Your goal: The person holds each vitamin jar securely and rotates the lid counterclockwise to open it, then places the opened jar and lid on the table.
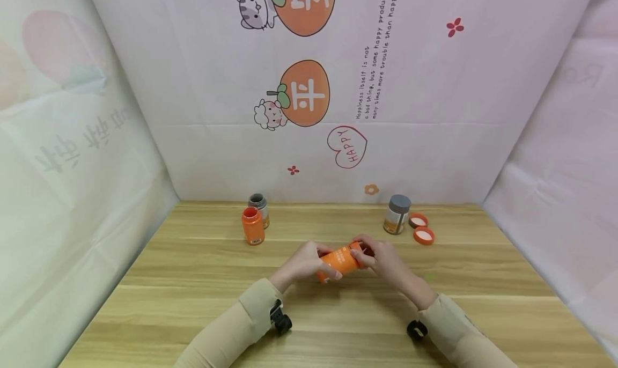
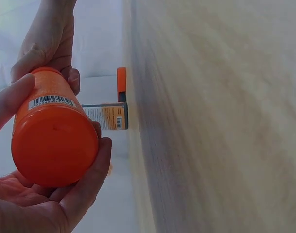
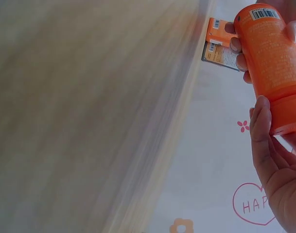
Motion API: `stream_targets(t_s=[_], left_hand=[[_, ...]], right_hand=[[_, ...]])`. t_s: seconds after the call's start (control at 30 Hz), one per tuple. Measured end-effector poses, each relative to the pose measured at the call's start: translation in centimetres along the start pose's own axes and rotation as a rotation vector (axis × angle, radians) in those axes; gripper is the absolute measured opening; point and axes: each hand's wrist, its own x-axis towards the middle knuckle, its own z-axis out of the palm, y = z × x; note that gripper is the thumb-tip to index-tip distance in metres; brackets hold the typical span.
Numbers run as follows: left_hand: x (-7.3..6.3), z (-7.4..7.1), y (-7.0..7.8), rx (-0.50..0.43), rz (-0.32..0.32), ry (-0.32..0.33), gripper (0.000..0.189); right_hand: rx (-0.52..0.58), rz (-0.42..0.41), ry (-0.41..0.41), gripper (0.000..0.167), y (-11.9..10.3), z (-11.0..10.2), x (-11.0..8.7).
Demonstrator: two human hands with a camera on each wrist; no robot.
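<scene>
- Orange round plastic bottle: it tilts above the yellow-brown wooden table, between both hands.
- The left hand is curled round its bottom end; the right hand pinches the orange round lid end.
- Fingers hide bits of it; the right wrist view cuts off the lid's side.
- An open orange bottle partly hides an open grey bottle.
- Wood shows between the hands and the table's back edge.

I'm holding a bright orange bottle printed in white, my sleeves are showing beige, and the bench is showing yellow-brown wood grain
</scene>
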Motion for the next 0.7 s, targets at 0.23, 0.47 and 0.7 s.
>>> stream_targets(t_s=[0.23,0.47,0.7], left_hand=[[-0.16,-0.20,-0.04,-0.101,-0.017,-0.031,0.044],[-0.23,-0.19,-0.01,-0.087,-0.022,-0.011,0.045],[-0.42,0.07,0.17,-0.109,-0.021,-0.012,0.042]], right_hand=[[0.032,-0.107,0.008,0.023,0.27,-0.13,-0.13],[0.107,-0.137,-0.020,0.026,0.26,-0.31,-0.30],[0.201,-0.107,-0.049,0.028,0.10,-0.56,-0.41]])
